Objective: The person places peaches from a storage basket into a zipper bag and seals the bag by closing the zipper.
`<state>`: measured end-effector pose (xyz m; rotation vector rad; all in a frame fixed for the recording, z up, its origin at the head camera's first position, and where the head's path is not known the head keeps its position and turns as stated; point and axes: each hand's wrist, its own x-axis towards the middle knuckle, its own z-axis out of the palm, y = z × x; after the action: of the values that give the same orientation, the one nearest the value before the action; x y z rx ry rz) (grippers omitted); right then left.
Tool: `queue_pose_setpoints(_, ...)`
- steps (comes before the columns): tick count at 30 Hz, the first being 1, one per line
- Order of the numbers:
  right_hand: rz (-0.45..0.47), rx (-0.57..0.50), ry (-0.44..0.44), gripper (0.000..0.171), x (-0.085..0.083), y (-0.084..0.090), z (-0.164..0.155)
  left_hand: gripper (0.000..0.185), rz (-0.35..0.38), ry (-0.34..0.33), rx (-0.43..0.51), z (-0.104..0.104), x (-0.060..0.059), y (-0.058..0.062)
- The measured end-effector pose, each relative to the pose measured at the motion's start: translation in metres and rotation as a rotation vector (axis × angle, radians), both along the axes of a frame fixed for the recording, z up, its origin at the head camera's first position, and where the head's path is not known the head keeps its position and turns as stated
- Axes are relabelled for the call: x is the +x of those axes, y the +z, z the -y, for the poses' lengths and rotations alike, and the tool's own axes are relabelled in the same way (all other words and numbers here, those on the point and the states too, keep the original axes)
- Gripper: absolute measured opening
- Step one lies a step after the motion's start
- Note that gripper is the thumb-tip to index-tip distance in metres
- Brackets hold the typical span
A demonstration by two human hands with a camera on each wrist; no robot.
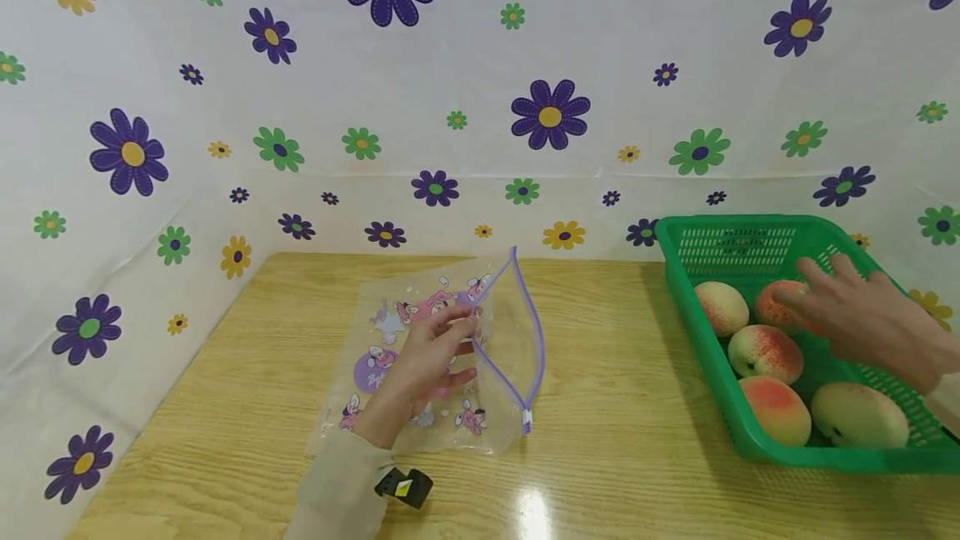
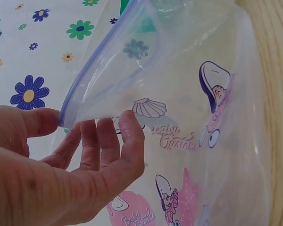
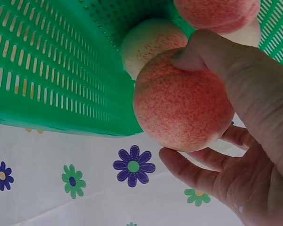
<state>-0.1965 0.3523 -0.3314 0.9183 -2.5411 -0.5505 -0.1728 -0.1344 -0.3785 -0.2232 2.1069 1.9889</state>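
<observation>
A clear zip bag (image 1: pixel 450 432) with pink and purple cartoon prints lies on the table, its mouth gaping to the right. My left hand (image 1: pixel 431 357) holds one side of that mouth; in the left wrist view its thumb and fingers (image 2: pixel 127 136) pinch the purple zip edge. Over at the green basket, my right hand (image 1: pixel 862 319) grips a red-speckled peach (image 3: pixel 184 106). The right wrist view has the thumb on top of this peach and the fingers under its far side.
Inside the green plastic basket (image 1: pixel 701 357) at the right are several other fruits, among them a peach (image 1: pixel 765 354) and a pale oblong fruit (image 1: pixel 858 415). A white flower-print cloth (image 1: pixel 450 57) hangs behind the wooden table (image 1: pixel 600 407). A white slider (image 1: pixel 527 417) sits at the zip's near end.
</observation>
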Motion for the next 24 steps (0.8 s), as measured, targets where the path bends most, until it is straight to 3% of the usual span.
queue_pose_setpoints(3,-0.012,-0.004,0.003,0.061,0.0,0.003,0.004,0.033,0.0,0.007,-0.001,-0.001,0.001,0.001)
queue_pose_setpoints(7,0.054,0.016,-0.077,0.052,-0.001,0.01,0.009,0.033,-0.007,0.012,-0.003,-0.002,0.001,0.001)
queue_pose_setpoints(12,0.105,0.046,-0.152,0.06,-0.002,0.02,0.016,0.033,-0.012,0.008,0.0,-0.004,0.001,0.002)
queue_pose_setpoints(24,0.027,-0.066,-0.075,0.063,0.002,0.028,0.035,0.034,-0.037,-0.014,0.012,-0.006,0.002,0.002)
